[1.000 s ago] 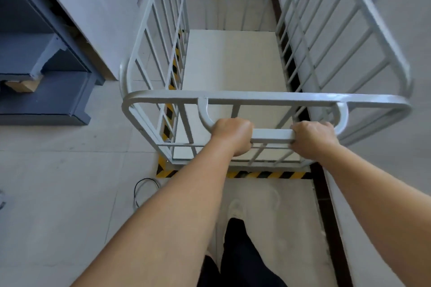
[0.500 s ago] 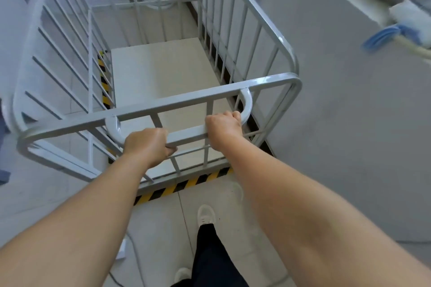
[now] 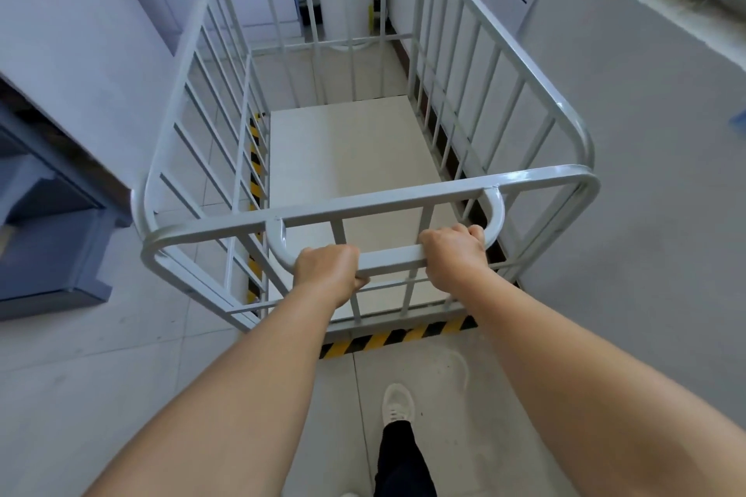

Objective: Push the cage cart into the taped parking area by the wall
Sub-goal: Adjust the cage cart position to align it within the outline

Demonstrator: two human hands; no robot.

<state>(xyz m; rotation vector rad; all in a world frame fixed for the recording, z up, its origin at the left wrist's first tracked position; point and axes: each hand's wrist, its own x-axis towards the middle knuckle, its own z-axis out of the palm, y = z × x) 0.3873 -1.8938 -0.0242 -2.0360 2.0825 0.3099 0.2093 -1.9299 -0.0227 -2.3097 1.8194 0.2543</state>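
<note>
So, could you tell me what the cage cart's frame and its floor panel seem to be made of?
The cage cart frame looks like welded steel tube under glossy light-grey paint: highlights run along the bars, and a weld bead shows where the handle joins. The floor panel is a flat, matte off-white sheet, possibly coated board or metal; I cannot tell which.

We have one view only, worn on the head, looking forward and steeply down along both forearms. It sits close over the cage cart [image 3: 363, 157], with the wall [image 3: 646, 133] on our right and the floor [image 3: 101, 355] below.
</note>
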